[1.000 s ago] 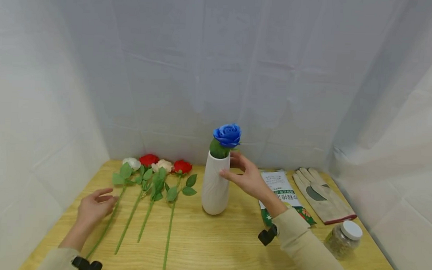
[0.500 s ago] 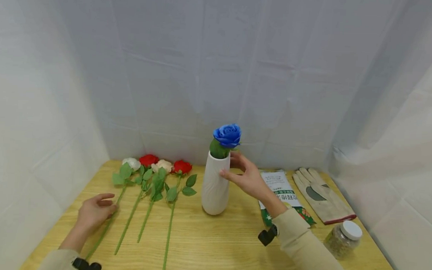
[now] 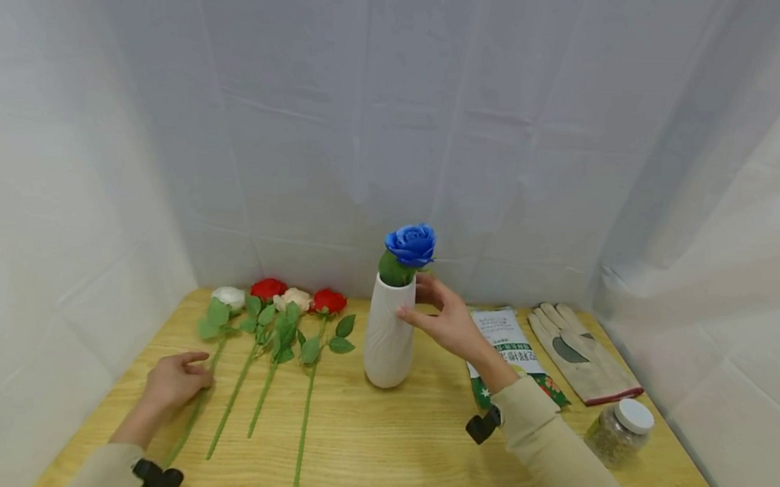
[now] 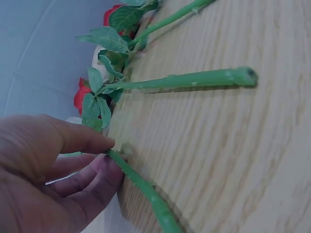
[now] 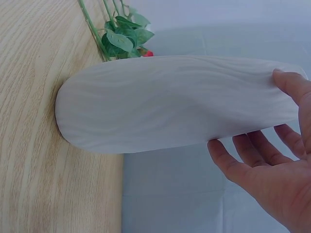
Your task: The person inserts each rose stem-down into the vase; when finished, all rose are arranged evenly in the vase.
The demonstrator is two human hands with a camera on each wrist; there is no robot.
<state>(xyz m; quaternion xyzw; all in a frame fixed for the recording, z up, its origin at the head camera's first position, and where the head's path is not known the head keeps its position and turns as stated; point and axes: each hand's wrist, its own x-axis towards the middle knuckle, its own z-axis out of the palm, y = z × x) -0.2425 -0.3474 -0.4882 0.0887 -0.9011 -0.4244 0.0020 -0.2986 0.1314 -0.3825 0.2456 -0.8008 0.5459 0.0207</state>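
Observation:
My left hand (image 3: pixel 188 378) lies on the wooden table (image 3: pixel 389 444) and pinches the green stem (image 4: pixel 141 182) of the white rose (image 3: pixel 228 296) between thumb and fingers (image 4: pixel 92 167). The stem runs back towards my sleeve. A white ribbed vase (image 3: pixel 389 336) stands mid-table with a blue rose (image 3: pixel 411 244) in its mouth. At the vase's neck, my right hand (image 3: pixel 434 306) touches it with the thumb, the other fingers spread and relaxed behind it. The right wrist view shows the vase (image 5: pixel 170 104) with my thumb (image 5: pixel 289 82) on its rim end.
Beside the white rose lie a red rose (image 3: pixel 269 289), a peach rose (image 3: pixel 296 297) and another red rose (image 3: pixel 330 300), stems towards me. Right of the vase are a seed packet (image 3: pixel 509 344), work gloves (image 3: pixel 579 354) and a white-lidded jar (image 3: pixel 618 432). White sheets wall in the table.
My left hand has settled onto the white rose's stem and closed on it. The white rose's head has shifted slightly left. The right hand and vase have not moved.

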